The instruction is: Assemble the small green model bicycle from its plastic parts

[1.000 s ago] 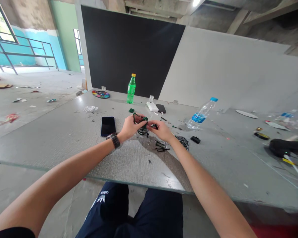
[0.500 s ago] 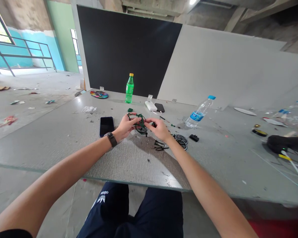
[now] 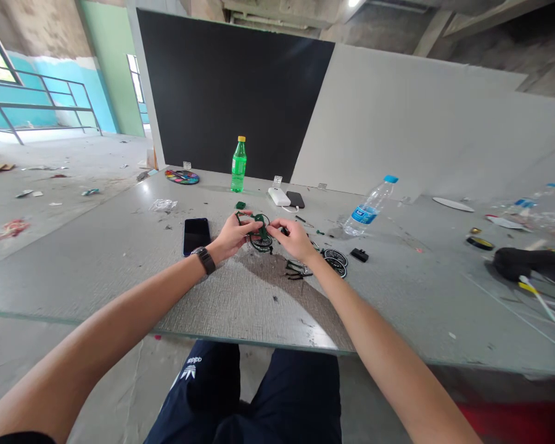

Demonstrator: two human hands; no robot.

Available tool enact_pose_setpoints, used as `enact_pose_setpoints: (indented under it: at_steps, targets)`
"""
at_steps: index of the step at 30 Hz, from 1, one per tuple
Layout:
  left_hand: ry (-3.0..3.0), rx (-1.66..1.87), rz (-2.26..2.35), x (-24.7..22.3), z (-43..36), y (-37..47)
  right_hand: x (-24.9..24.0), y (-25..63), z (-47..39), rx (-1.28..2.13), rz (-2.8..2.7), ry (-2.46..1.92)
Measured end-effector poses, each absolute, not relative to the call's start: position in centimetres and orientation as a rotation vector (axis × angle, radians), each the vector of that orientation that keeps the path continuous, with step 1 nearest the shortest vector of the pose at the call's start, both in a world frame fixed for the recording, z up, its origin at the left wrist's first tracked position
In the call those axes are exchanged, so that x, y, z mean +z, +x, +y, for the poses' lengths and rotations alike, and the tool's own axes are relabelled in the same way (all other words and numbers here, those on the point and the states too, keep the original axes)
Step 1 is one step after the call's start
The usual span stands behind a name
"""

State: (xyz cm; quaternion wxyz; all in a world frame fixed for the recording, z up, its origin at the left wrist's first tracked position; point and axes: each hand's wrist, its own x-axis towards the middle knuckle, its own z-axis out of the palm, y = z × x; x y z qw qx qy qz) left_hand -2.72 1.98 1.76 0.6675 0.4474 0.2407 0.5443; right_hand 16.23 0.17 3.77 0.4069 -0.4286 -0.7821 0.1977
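Observation:
Near the middle of the table, my left hand (image 3: 234, 235) grips a small dark green model part (image 3: 259, 227) with a black spoked wheel (image 3: 261, 242) below it. My right hand (image 3: 294, 238) meets it from the right, its thumb and fingertips pinched at the part's edge; whatever is between them is too small to make out. Two loose spoked wheels (image 3: 335, 265) lie to the right of my right hand. Thin dark frame pieces (image 3: 296, 269) rest just below that hand. A small green piece (image 3: 240, 205) sits beyond my left hand.
A phone (image 3: 197, 236) lies left of my hands. Behind stand a green bottle (image 3: 238, 166) and a white power bank (image 3: 279, 197). A clear bottle (image 3: 364, 214) and a black block (image 3: 359, 254) are to the right. The glossy grey table (image 3: 120, 271) ends near my knees.
The whole view has shifted slightly, so objects appear a little further left. Both hands stay at the green part, with only small finger movement.

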Motion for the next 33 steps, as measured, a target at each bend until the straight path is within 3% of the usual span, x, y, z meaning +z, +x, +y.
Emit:
enact_pose_setpoints:
  at_steps: [33]
  targets:
    - [1.271,1.369,0.530,1.82,2.66,-2.71,4.14,16.19,-0.05,0.426,-1.899,-1.131]
